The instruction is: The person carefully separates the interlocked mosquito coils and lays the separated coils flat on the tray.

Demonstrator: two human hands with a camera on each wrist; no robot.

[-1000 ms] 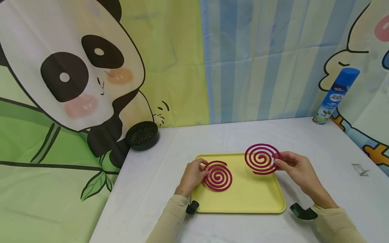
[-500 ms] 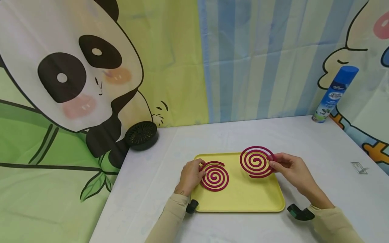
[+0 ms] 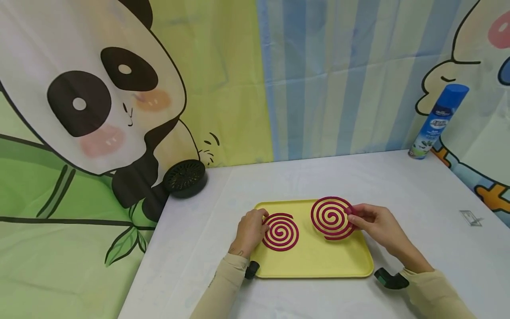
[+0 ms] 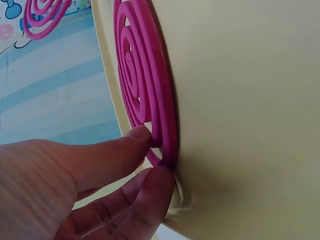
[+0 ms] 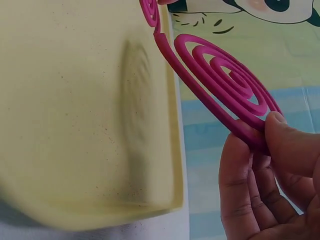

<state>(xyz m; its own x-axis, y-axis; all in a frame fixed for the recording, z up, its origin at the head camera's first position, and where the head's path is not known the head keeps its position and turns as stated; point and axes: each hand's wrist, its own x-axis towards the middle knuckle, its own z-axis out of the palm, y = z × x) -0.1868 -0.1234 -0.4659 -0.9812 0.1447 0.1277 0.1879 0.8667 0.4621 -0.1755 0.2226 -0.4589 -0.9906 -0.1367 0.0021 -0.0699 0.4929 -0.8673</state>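
Note:
Over the left part of a yellow tray (image 3: 311, 264), my left hand (image 3: 248, 231) pinches a magenta mosquito coil (image 3: 280, 232) by its left edge. The left wrist view shows thumb and fingertips on that coil (image 4: 162, 85), which lies close over the tray's surface. My right hand (image 3: 380, 227) holds a second magenta mosquito coil (image 3: 332, 217) between thumb and fingers at its right edge. This coil (image 5: 202, 95) is raised above the tray and tilted, and its shadow falls on the tray in the right wrist view.
A round black vented holder (image 3: 185, 178) stands at the table's back left. At the back right is a blue spray can (image 3: 438, 122). A small metal stand (image 3: 471, 218) lies right of the tray on the white table (image 3: 239, 186). Printed curtains hang behind.
My right hand has brought its coil lower and a little to the left over the tray. The left coil has stayed nearly in place, settling slightly flatter. The head view has shifted slightly.

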